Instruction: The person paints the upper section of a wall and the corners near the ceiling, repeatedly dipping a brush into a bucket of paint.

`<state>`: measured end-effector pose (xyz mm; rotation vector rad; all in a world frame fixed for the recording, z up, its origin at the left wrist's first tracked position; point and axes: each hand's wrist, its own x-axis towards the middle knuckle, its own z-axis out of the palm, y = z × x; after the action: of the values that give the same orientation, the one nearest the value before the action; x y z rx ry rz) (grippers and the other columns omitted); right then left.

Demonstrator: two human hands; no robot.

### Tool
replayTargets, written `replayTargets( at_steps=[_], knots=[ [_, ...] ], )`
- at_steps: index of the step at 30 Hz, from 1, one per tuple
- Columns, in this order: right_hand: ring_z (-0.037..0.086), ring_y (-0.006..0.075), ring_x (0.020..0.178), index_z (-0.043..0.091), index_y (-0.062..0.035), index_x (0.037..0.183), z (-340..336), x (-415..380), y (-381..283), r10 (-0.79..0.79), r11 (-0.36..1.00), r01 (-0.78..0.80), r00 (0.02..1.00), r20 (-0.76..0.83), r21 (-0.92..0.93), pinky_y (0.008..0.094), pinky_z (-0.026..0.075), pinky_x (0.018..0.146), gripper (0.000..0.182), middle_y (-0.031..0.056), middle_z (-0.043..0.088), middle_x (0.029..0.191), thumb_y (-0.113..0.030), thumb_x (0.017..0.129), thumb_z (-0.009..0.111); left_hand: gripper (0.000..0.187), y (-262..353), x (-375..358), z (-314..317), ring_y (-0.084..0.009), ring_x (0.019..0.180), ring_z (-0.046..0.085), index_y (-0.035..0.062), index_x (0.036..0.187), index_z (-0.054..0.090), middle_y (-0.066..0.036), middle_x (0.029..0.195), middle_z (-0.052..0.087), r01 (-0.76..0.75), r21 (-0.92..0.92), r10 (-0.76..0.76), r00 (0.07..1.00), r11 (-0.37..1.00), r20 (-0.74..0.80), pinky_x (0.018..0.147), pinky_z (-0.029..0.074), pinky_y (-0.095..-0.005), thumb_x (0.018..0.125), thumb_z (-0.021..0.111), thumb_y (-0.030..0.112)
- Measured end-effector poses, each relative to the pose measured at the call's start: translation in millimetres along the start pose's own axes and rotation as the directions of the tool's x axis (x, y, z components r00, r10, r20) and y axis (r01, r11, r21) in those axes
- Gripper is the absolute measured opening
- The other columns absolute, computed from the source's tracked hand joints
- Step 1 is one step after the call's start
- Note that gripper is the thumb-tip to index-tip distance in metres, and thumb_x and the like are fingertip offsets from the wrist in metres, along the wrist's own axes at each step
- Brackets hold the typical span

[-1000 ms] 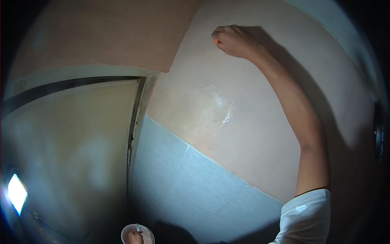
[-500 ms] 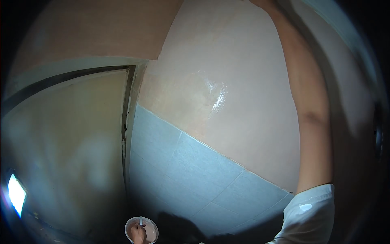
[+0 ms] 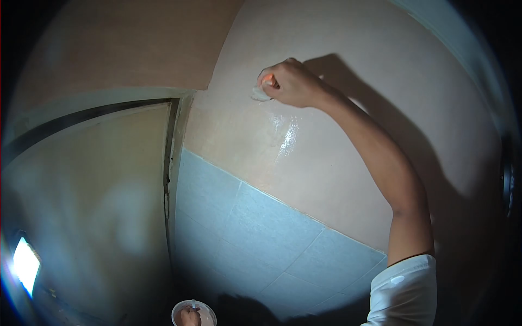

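My right hand is raised against the upper wall, its fingers closed around a paintbrush. Pale bristles touch the pinkish surface; most of the handle is hidden in the grip. Just below the brush, a wet patch shines on the wall. At the bottom edge, my left hand is closed at a small plastic bucket with pinkish paint in it. A pale strip stands by the fingers at the bucket's rim. The frame cuts off the bucket's lower part.
Grey-blue tiles cover the lower wall, with a ledge line along their top. To the left is a door in a worn frame. A bright lamp shines at lower left. My arm's shadow falls on the wall.
My right hand has come down and left from the top edge, bringing the brush into view on the wall above the shiny patch. The bucket sits slightly lower in view.
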<state>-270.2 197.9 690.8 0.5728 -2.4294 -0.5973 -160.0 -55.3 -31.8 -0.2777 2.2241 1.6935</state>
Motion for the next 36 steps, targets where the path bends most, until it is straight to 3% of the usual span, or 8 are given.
replayTargets(
  at_steps=[3,5,9,14,18,25,31,36],
  knots=[
    [0.064,0.0188,0.062,0.075,-0.0005,0.098,-53,33,70,0.113,0.992,-0.123,0.974,-0.198,-0.039,0.0346,0.053,0.066,0.022,0.0129,0.069,0.071,-0.012,0.085,0.062,0.039,47,-28,-4,-0.0237,0.067,0.064,-0.0028,0.089,0.073,-0.014,0.073,0.067,-0.039,0.014,0.040,0.997,0.999,-0.066,0.066,0.048,-0.0369,0.096,0.043,0.020],
    [0.053,0.0174,0.059,0.060,0.0023,0.073,-106,51,89,0.201,0.968,-0.240,0.918,-0.342,-0.075,0.0378,0.045,0.057,0.019,0.0111,0.061,0.065,-0.007,0.089,0.064,0.038,65,-39,-10,-0.0235,0.067,0.064,-0.0034,0.089,0.073,-0.014,0.074,0.067,-0.035,0.009,0.036,0.996,0.999,-0.078,0.065,0.048,-0.0367,0.095,0.043,0.019],
    [0.055,0.0187,0.062,0.061,0.0020,0.075,-134,70,120,-0.033,0.852,-0.223,0.880,-0.475,-0.473,0.0382,0.046,0.058,0.017,0.0131,0.062,0.069,-0.004,0.091,0.061,0.037,35,-11,-13,-0.0207,0.063,0.061,-0.0057,0.089,0.070,-0.011,0.070,0.064,0.038,-0.139,-0.039,0.999,0.990,-0.002,0.061,0.046,-0.0351,0.095,0.042,0.017],
    [0.071,0.0283,0.080,0.066,0.0037,0.081,-34,29,75,-0.214,0.764,0.092,0.970,-0.116,-0.638,0.0414,0.060,0.074,0.013,0.0163,0.069,0.091,-0.001,0.088,0.056,0.036,39,-21,-1,-0.0174,0.059,0.057,-0.0064,0.090,0.069,-0.008,0.064,0.060,0.023,-0.171,-0.025,1.000,0.985,-0.013,0.057,0.044,-0.0331,0.094,0.041,0.016],
    [0.072,0.0326,0.083,0.071,0.0004,0.084,10,-9,-11,-0.114,0.967,0.136,0.987,0.111,-0.216,0.0437,0.059,0.081,0.016,0.0187,0.072,0.084,-0.009,0.087,0.059,0.037,65,-36,-2,-0.0188,0.059,0.059,-0.0038,0.090,0.070,-0.008,0.064,0.060,-0.014,-0.079,0.012,1.000,0.997,-0.026,0.059,0.045,-0.0344,0.094,0.041,0.018],
    [0.071,0.0230,0.074,0.073,0.0001,0.094,-49,44,73,0.224,0.975,-0.216,0.940,-0.256,0.059,0.0356,0.057,0.073,0.017,0.0166,0.070,0.076,-0.013,0.088,0.065,0.041,44,-24,8,-0.0225,0.063,0.062,-0.0018,0.086,0.073,-0.011,0.066,0.063,0.001,0.027,-0.003,0.999,1.000,0.053,0.064,0.048,-0.0363,0.095,0.041,0.023],
    [0.063,0.0222,0.064,0.065,0.0037,0.078,-104,84,135,-0.275,0.865,-0.038,0.797,-0.537,-0.500,0.0398,0.051,0.061,0.019,0.0167,0.067,0.072,-0.008,0.092,0.061,0.045,55,-40,10,-0.0209,0.062,0.060,-0.0035,0.087,0.072,-0.009,0.064,0.061,0.025,-0.091,-0.019,0.998,0.996,0.060,0.063,0.046,-0.0367,0.099,0.040,0.026],
    [0.068,0.0184,0.069,0.074,-0.0017,0.101,-3,42,79,-0.427,0.857,0.291,0.863,-0.270,-0.426,0.0330,0.055,0.067,0.019,0.0123,0.068,0.071,-0.012,0.087,0.066,0.038,45,-38,14,-0.0312,0.073,0.066,-0.0067,0.088,0.071,-0.020,0.073,0.066,-0.081,-0.060,0.082,0.996,0.995,0.025,0.074,0.049,-0.0414,0.092,0.042,0.017]
  ],
)
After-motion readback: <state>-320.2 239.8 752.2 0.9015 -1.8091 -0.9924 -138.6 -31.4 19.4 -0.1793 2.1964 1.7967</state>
